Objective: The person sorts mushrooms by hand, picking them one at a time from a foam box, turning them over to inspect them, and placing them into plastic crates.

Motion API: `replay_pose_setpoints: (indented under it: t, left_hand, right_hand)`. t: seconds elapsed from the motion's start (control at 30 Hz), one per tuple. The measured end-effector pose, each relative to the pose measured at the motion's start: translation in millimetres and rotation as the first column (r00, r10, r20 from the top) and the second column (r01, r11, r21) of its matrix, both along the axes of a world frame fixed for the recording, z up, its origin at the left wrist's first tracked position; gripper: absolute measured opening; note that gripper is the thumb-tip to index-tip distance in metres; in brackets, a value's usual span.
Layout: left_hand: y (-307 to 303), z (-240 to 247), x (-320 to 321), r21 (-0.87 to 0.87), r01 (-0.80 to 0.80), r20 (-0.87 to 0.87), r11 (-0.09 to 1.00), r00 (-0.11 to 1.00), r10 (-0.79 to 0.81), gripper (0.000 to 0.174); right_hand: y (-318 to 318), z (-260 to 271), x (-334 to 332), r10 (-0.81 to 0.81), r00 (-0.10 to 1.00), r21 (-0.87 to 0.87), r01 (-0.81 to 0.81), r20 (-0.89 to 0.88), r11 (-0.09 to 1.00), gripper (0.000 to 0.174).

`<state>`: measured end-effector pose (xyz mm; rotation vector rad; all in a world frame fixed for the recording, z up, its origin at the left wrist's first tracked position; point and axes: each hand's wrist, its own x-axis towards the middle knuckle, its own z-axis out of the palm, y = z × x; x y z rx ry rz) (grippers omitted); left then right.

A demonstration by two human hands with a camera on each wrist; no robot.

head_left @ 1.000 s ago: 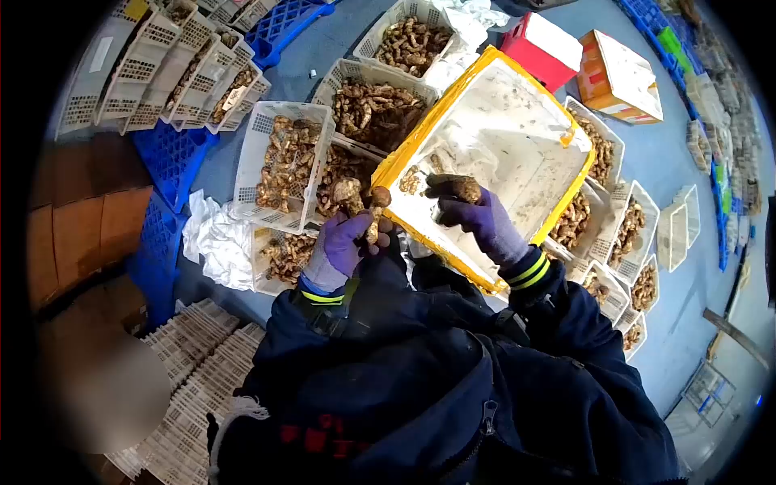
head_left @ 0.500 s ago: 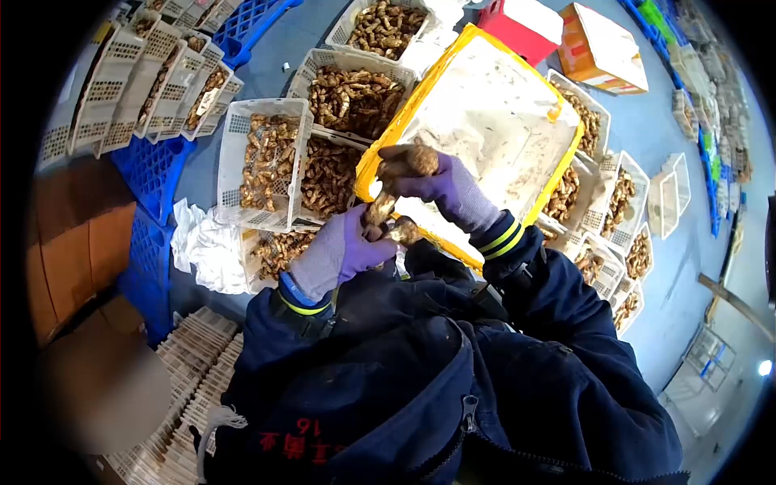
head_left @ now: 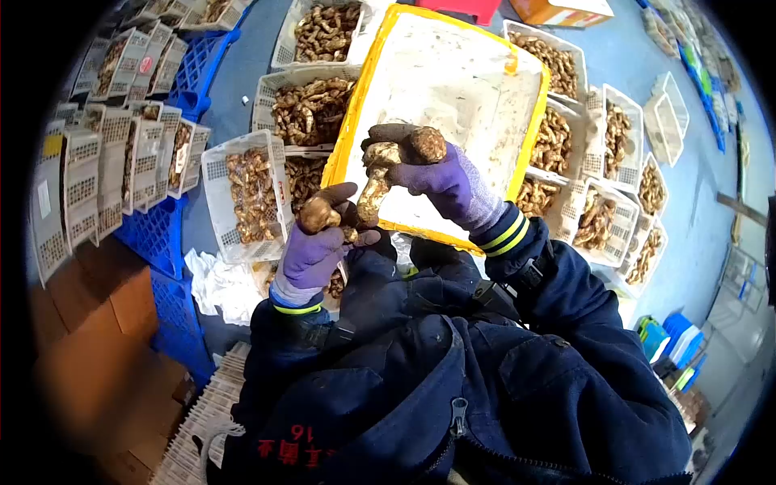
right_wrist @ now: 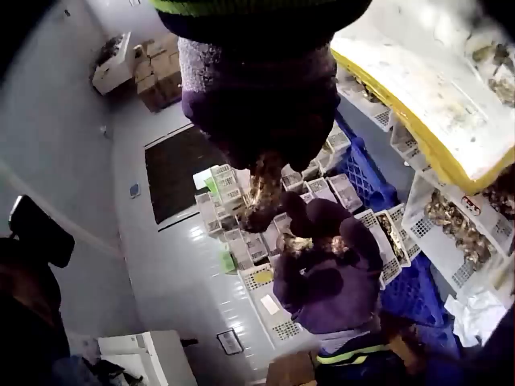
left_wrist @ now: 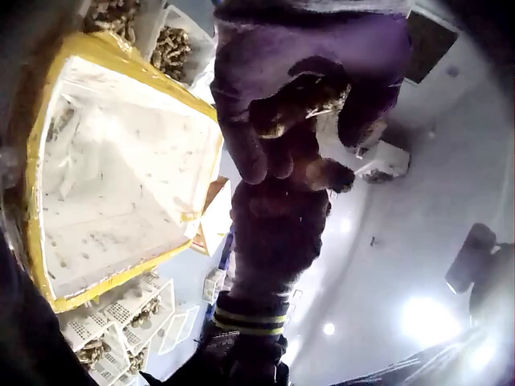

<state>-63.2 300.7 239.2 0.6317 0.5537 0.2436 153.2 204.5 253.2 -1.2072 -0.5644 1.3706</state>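
Note:
Both hands wear purple and grey gloves and are close together at the near left edge of a white foam box (head_left: 449,77). The right hand (head_left: 454,186) grips two brown mushrooms. One shows its round cap (head_left: 428,145) above the fingers, and the other, a long pale-stemmed mushroom (head_left: 374,194), hangs toward the left hand. A shorter mushroom (head_left: 318,215) is held in the left hand (head_left: 309,257), its cap upward. In the right wrist view, the mushroom (right_wrist: 264,189) under the right hand points down toward the left hand (right_wrist: 330,297).
Yellow tape covers the box's rim. White plastic baskets of mushrooms stand left (head_left: 249,198) and right (head_left: 553,139) of it. Crumpled white plastic (head_left: 220,284) lies at the left, near blue pallets (head_left: 174,311) and stacked baskets (head_left: 101,178). A red box (head_left: 461,8) stands beyond.
The right hand came from over the box to the left hand and took a mushroom from it, then drew slightly away. The left hand keeps one mushroom. The head view has shifted.

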Motion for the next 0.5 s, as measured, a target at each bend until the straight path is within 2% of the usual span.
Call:
replay_pose_setpoints:
  t: [0.03, 0.07, 0.1, 0.2, 0.23, 0.3, 0.43, 0.5]
  left_hand:
    - [-3.4, -2.0, 4.5, 0.068, 0.001, -0.008, 0.998, 1.000, 0.000, 0.051]
    - [-2.6, -8.6, 7.6, 0.129, 0.036, -0.043, 0.991, 0.999, -0.030, 0.049]
    - [-1.7, -13.2, 10.7, 0.190, 0.071, -0.079, 0.979, 0.995, -0.056, 0.047]
    - [-11.1, 14.8, 43.8, 0.237, 0.139, -0.324, 0.962, 0.944, -0.056, 0.045]
    - [-12.7, 24.8, 52.8, 0.275, 0.237, -0.456, 0.932, 0.885, -0.091, 0.042]
    - [-18.7, 23.0, 60.8, 0.312, 0.235, -0.453, 0.920, 0.888, -0.073, 0.039]
    - [-24.6, 14.1, 67.6, 0.285, 0.249, -0.413, 0.926, 0.903, -0.115, 0.036]
    - [-27.0, 11.6, 70.9, 0.294, 0.269, -0.406, 0.917, 0.904, -0.135, 0.034]
  right_hand:
    - [-3.1, 5.7, 4.8, 0.011, 1.000, -0.022, -0.011, 0.020, 1.000, 0.047]
    - [-5.8, -3.7, 5.8, -0.035, 0.998, 0.074, 0.031, 0.052, 0.997, 0.049]
    - [-8.9, -5.1, 7.3, -0.052, 0.997, 0.067, 0.048, 0.057, 0.997, 0.048]
    - [-15.7, -2.1, 12.7, -0.090, 0.995, 0.066, 0.087, 0.039, 0.994, 0.048]
    - [-17.8, -6.8, 11.1, -0.130, 0.991, 0.088, 0.132, -0.032, 0.987, 0.051]
    - [-22.7, -9.8, 14.7, -0.120, 0.987, 0.043, 0.116, 0.106, 0.992, 0.051]
    - [-37.6, 3.4, 31.3, -0.218, 0.976, -0.012, 0.219, 0.023, 0.976, 0.047]
    - [-44.4, 3.3, 42.3, -0.082, 0.992, -0.166, 0.096, 0.092, 0.981, 0.044]
